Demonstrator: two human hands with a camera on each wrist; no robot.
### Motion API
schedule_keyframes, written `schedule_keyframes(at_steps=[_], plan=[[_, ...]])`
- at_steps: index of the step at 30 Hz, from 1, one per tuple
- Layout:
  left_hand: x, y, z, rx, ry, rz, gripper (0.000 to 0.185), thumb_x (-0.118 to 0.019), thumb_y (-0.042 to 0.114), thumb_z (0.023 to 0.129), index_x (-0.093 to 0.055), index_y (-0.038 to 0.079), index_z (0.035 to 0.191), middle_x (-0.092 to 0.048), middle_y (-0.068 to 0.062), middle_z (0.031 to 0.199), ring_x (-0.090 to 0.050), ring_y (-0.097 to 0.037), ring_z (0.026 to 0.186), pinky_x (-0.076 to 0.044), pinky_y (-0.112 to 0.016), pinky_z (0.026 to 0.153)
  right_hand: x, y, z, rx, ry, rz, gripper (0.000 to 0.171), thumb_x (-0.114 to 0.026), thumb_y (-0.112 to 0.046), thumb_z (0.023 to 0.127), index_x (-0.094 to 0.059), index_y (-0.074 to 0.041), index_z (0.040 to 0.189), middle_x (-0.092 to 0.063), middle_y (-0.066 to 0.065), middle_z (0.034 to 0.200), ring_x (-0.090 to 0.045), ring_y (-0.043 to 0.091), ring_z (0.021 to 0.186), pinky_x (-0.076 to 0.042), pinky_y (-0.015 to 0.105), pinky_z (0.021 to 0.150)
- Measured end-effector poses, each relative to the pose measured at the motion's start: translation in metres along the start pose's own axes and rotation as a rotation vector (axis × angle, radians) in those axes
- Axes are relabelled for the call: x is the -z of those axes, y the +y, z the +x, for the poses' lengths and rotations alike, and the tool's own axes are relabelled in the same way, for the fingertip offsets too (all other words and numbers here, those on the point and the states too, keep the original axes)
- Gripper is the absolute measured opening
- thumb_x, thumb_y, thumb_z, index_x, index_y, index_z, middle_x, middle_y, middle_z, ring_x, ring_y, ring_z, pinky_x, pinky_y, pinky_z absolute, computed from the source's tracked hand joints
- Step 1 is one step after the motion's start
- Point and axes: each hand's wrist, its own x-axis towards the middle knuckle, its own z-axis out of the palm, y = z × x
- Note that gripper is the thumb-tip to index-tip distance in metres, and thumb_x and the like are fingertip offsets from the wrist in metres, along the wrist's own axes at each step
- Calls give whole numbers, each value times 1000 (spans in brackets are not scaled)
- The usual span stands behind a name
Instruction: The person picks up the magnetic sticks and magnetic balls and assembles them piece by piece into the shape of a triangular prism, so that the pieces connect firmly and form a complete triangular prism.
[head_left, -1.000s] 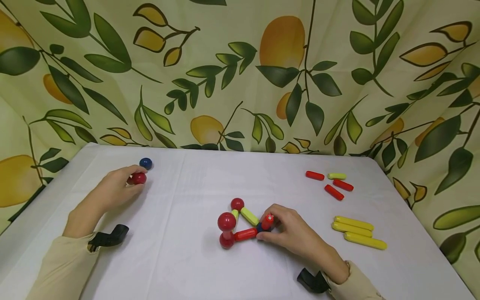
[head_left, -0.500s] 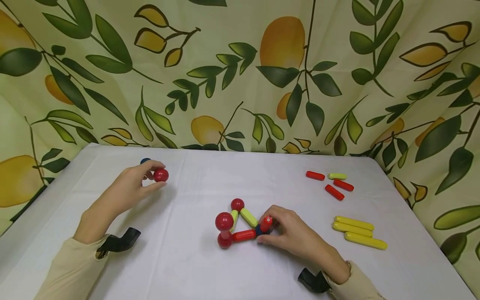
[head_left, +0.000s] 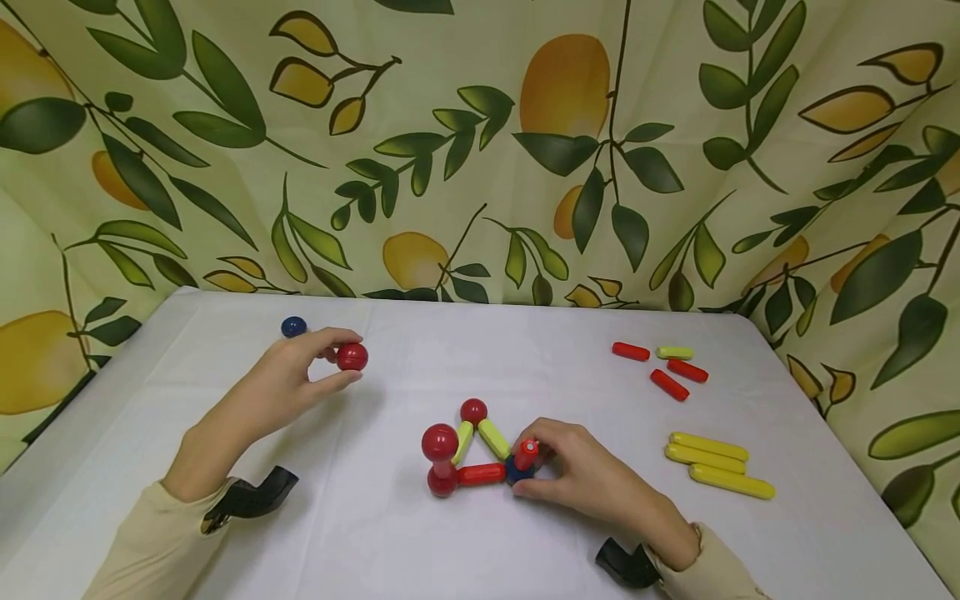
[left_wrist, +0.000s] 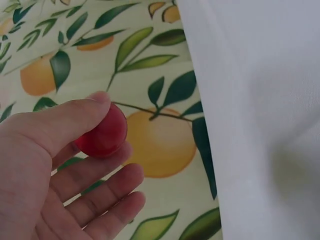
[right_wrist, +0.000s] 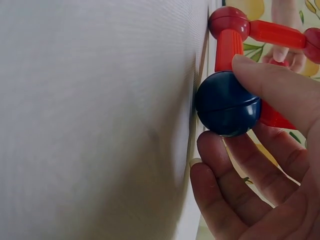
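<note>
1. Left hand [head_left: 300, 379]: thumb and fingertips pinch one red ball [head_left: 352, 357]; ball seemingly raised, with its shadow falling apart from it on the surface [head_left: 375, 542].
2. Right hand [head_left: 577, 462]: thumb and fingers grip the blue corner ball [right_wrist: 227, 107] of a ball-and-rod frame; fingers hide part of that joint, so whether further rods meet there cannot be told.
3. Frame, mid-surface, well apart from all edges: blue corner, red rod [head_left: 482, 475] along the near side, two yellow-green rods [head_left: 494, 439] meeting at the far red ball [head_left: 473, 411]; a short red rod [head_left: 527, 454] stands on the blue corner, and a red top ball [head_left: 440, 442] sits above the near-left corner.
4. Spacing: a stretch of white cloth lies between the pinched ball and the frame.
5. Loose blue ball [head_left: 293, 327]: near the back edge, just beyond the left hand.
6. Short loose rods, right rear: three red [head_left: 669, 385], one yellow-green [head_left: 675, 352].
7. Long yellow rods [head_left: 731, 482]: three side by side, between right hand and right edge.
8. Leaf-and-fruit curtain [head_left: 450, 200]: behind the back edge.
</note>
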Motion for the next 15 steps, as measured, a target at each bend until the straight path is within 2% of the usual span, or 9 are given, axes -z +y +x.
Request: schedule_keyframes(at_steps=[3,9,15], plan=[[-2,7,0,-9,1,-12,41,-77,12,85,-63,7,123,-73,-2,103,-66,-19,96,-50,-31,73,-1,0,0,3,1,-1,28,-84,-27,80,-64,-23,98,-63,-12,94,-59,5,87,-53,21,79],[-10,20,0,-90,42,-26,44,-80,12,83,-63,5,123,-73,-1,105,-65,-16,95,-53,-28,73,-2,0,0,-9,-3,9,28,-84,-27,79,-64,-22,98,-63,-11,95,-60,5,87,-54,21,79],[-17,31,0,-136,62,-22,46,-81,16,82,-63,8,123,-71,2,108,-64,-12,96,-55,-30,75,-3,-1,0,-9,0,5,28,-84,-29,79,-64,-23,98,-63,-12,94,-59,4,86,-53,20,78]])
